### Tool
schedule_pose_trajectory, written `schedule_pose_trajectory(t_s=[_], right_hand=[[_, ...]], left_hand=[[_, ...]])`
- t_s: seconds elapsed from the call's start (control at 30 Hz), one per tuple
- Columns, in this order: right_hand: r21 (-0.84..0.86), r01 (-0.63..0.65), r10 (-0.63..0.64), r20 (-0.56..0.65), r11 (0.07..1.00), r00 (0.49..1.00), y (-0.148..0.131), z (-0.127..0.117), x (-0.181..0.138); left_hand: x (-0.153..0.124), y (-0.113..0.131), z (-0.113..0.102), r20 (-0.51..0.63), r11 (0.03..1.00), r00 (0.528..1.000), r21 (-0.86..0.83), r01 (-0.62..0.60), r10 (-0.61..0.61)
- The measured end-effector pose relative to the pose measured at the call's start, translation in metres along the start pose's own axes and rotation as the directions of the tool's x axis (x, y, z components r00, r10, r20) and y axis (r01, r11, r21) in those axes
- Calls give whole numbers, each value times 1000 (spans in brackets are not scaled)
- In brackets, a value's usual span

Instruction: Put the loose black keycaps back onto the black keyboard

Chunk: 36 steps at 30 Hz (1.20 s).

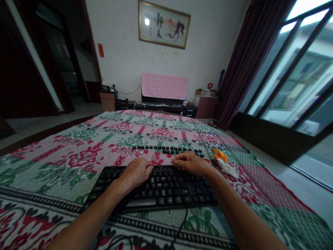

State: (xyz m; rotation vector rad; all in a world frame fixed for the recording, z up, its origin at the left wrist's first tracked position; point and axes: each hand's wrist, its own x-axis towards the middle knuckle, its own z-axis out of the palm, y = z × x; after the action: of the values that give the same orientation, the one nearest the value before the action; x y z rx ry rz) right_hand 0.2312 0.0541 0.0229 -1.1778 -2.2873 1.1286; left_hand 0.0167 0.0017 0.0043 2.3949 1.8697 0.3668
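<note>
A black computer keyboard (166, 189) lies on the patterned cover in front of me. My left hand (137, 171) rests at its far edge, left of the middle, with fingers curled down against it and partly hidden. At the same edge, further right, my right hand (191, 163) has thumb and fingertips drawn together in a pinch. Whatever is between those fingertips is too small to make out. Just beyond the keyboard, loose black keycaps (166, 151) stand in rows, partly behind my right hand. A cable (180, 227) runs from the keyboard's near side.
A floral cloth (85, 156) covers the wide surface. Right of my hand lie an orange item (220, 155) and a crumpled white item (227, 168). Beyond are a pink-draped screen (164, 86) on a low cabinet, a framed picture (163, 24) and windows with a dark curtain (247, 59).
</note>
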Motion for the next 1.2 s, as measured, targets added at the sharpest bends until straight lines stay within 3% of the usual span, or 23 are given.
schedule_pose_trajectory(t_s=[0.47,0.73,1.2], right_hand=[[-278,86,-136,-167,957,977,12,-5,12],[-671,-56,-165,-261,739,951,11,4,64],[-745,-128,-66,-225,655,972,12,9,84]], left_hand=[[1,0,-2,29,1000,999,-11,14,-14],[1,0,0,29,1000,999,-5,26,-26],[0,-1,2,-14,1000,1000,14,-25,25]])
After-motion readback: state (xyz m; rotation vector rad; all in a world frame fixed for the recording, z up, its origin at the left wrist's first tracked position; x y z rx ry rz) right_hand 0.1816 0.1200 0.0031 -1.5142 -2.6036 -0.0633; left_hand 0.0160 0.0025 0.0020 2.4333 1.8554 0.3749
